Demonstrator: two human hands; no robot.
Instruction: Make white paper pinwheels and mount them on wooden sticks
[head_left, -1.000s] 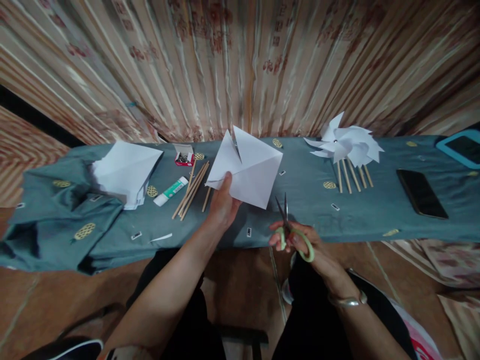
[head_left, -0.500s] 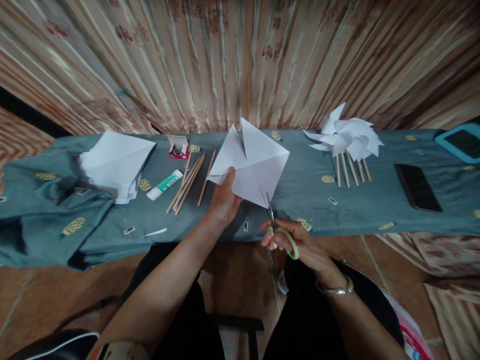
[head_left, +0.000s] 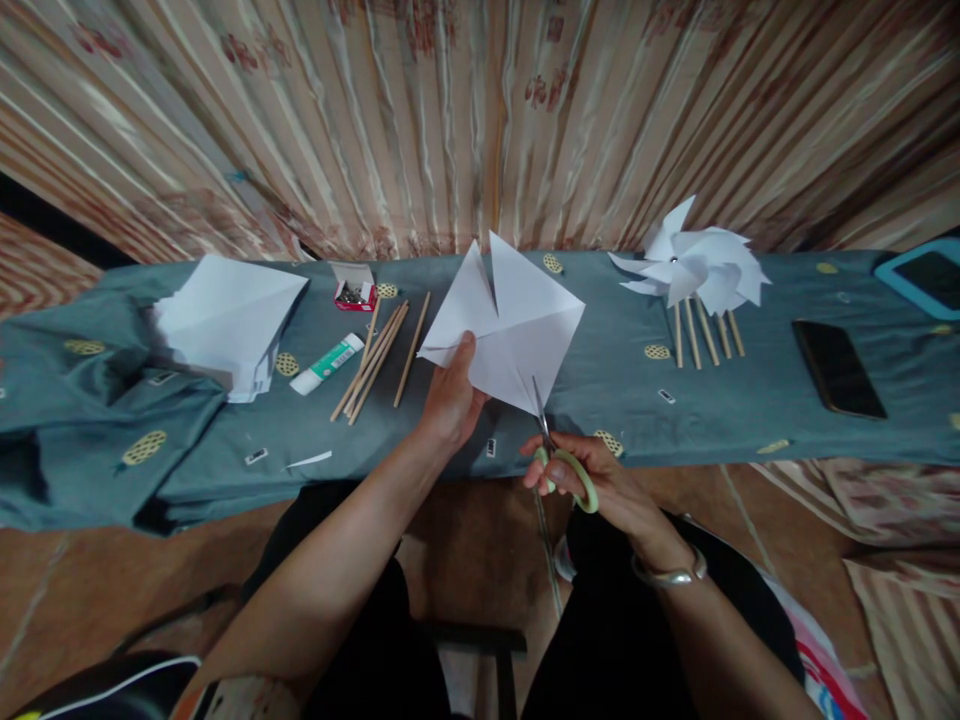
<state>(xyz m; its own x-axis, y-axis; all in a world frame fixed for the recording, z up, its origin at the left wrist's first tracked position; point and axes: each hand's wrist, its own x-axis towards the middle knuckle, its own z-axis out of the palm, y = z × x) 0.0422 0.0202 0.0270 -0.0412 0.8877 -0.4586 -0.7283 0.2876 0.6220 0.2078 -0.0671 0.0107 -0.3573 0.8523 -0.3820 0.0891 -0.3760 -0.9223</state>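
Note:
A white paper square (head_left: 517,330) with crease lines is pinched at its left side by my left hand (head_left: 452,400), thumb on top and fingers underneath. One slit runs in from the paper's top corner, and the paper parts there. My right hand (head_left: 581,470) has its fingers through the pale green handles of a pair of scissors (head_left: 571,478). The narrow blades are at the paper's lower corner, one of them lying over the sheet. Left of the paper lie several wooden sticks (head_left: 381,362), one a little apart from the rest.
Left on the green cloth (head_left: 420,440) are a paper stack (head_left: 232,315), a glue stick (head_left: 328,364), a small red box of metal pins (head_left: 355,292) and a paper scrap (head_left: 309,460). Right are paper pinwheels (head_left: 701,265) on sticks, a phone (head_left: 838,368) and a blue-framed device (head_left: 926,285). A curtain (head_left: 450,120) hangs behind.
The view has shifted slightly. Both hands keep their holds, and the scissor blades stay at the paper's lower corner with hardly any visible movement.

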